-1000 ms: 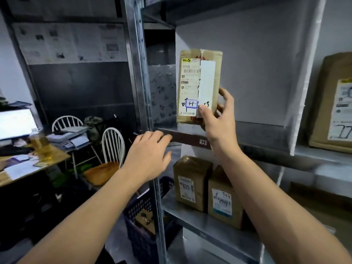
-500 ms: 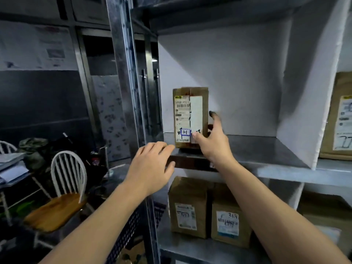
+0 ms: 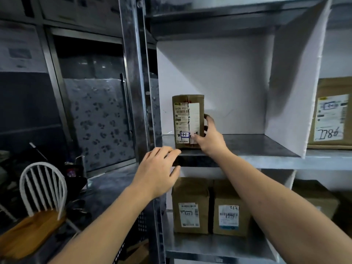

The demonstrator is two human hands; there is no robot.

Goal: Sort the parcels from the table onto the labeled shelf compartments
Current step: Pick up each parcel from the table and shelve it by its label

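Placing step: R hand (image 3: pixel 209 140) grips the H-marked parcel (image 3: pixel 187 121) by its right side, thumb on its front, box upright at near-left of the middle shelf (image 3: pixel 257 147); L hand (image 3: pixel 158 176) flat, fingers resting on shelf's front edge, holding nothing; next, in my judgement: let go w/o tipping box, then fetch next parcel

This is a parcel stockroom or sorting depot. Metal shelving (image 3: pixel 247 145), split into compartments by white dividers (image 3: pixel 289 92), holds brown cardboard parcels (image 3: pixel 190 191) bearing printed shipping labels and handwritten codes.
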